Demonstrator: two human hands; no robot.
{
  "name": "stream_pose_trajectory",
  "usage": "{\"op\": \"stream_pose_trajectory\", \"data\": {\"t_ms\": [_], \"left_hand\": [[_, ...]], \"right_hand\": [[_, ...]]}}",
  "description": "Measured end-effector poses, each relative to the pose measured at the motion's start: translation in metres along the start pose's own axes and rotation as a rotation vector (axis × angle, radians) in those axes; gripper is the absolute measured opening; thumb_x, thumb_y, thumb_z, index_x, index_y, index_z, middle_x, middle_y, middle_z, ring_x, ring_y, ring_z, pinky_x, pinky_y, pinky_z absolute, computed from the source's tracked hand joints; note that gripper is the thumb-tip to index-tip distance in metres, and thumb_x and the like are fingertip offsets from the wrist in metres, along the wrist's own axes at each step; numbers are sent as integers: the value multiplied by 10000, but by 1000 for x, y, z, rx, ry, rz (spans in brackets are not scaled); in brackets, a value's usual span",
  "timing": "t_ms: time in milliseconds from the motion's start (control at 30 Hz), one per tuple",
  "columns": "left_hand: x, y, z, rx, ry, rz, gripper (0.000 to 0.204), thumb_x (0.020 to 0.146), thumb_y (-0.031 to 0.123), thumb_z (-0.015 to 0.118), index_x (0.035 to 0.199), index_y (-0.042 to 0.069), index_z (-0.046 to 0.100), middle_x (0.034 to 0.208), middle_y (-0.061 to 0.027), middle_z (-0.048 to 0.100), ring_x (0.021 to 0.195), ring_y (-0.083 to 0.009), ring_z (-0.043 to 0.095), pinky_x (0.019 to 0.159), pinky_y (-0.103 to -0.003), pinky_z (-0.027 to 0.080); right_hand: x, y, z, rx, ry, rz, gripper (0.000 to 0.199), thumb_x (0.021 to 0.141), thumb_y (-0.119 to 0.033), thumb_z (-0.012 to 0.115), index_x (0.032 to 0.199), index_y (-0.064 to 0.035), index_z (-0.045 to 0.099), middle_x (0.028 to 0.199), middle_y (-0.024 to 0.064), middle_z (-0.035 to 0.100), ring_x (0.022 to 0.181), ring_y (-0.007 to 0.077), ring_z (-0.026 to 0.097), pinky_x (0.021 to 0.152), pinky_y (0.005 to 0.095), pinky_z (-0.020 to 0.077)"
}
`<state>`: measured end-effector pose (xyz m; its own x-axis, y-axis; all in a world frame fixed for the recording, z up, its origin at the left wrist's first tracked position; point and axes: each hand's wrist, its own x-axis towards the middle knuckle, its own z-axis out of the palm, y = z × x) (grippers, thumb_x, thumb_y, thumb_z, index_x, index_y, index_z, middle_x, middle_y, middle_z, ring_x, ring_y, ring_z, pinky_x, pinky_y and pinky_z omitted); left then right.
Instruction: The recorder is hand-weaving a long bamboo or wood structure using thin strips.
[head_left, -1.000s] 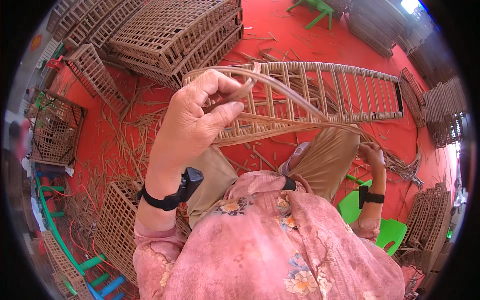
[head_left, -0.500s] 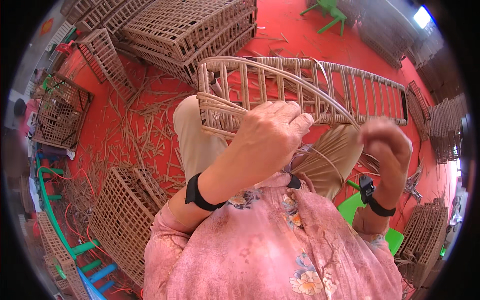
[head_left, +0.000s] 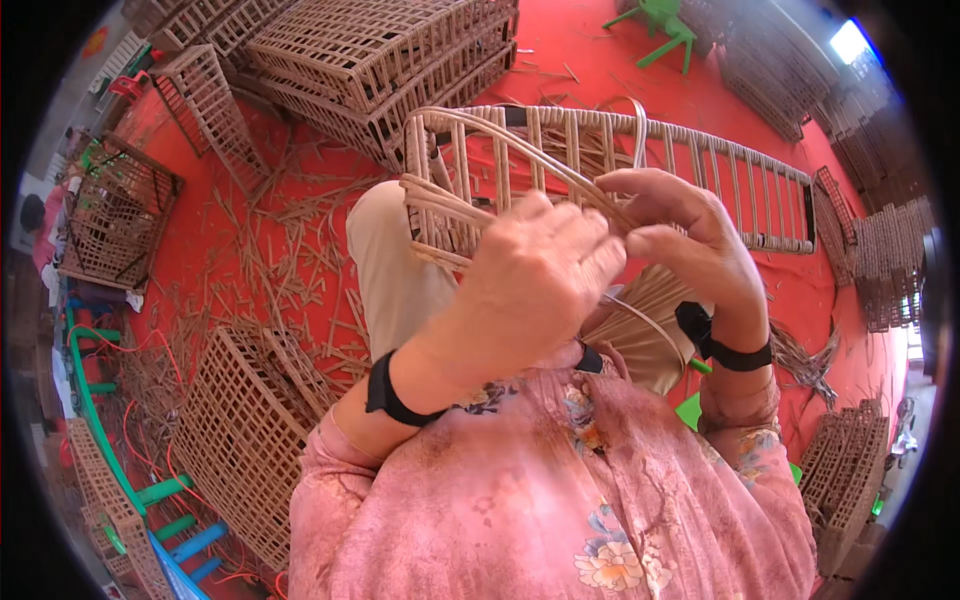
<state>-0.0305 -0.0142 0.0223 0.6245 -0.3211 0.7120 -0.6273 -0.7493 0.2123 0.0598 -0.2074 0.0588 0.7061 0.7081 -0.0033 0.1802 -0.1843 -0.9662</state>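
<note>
A long narrow basket frame (head_left: 690, 128), wrapped in brown rattan-like strips with slats across it, lies over my knees. My left hand (head_left: 545, 270) is closed at its near side, gripping strips; its fingers are a little blurred. Several loose strips (head_left: 540, 158) arch from the frame's left end towards my hands. My right hand (head_left: 695, 235) meets my left, its thumb and fingers closed round these strips. Another strip (head_left: 640, 135) loops up over the far rail. Below my hands a thin strip end (head_left: 655, 325) curves over my right thigh. My palms hide the near rail's middle.
Stacked woven baskets (head_left: 380, 60) stand at the far left. Another basket (head_left: 245, 440) lies near my left side. Strip offcuts (head_left: 290, 260) litter the red floor (head_left: 740, 85). A green stool (head_left: 660, 30) stands far off; piled woven panels (head_left: 895, 260) line the right.
My right hand has come in from the right to my left hand, bringing the strips lower over the frame. My left hand has stayed about in place.
</note>
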Motion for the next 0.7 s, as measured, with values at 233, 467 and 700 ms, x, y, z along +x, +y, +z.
{"op": "stream_pose_trajectory", "data": {"t_ms": [233,467,700], "left_hand": [[4,-34,-35,-285,87,-150,165,903,170,735,1000,36,731,856,-86,685,772,-209,665,684,-303,520],[1,-85,-66,-519,-150,-470,203,906,79,715,1080,-25,705,856,-41,665,796,-104,638,759,-247,524],[-4,-37,-75,-532,-171,-498,323,762,-14,758,1074,36,691,862,5,661,792,-87,611,713,-237,502]], "right_hand": [[1,-26,-30,-392,35,-185,529,720,-19,811,1229,-23,666,770,20,687,755,57,628,660,221,456],[-10,-40,-30,-497,55,-309,381,821,-69,743,1194,-20,679,769,-3,640,671,43,516,599,225,384],[-4,-30,-23,-400,88,-352,378,874,24,628,1249,-24,646,848,32,682,754,59,594,666,230,458]]}}
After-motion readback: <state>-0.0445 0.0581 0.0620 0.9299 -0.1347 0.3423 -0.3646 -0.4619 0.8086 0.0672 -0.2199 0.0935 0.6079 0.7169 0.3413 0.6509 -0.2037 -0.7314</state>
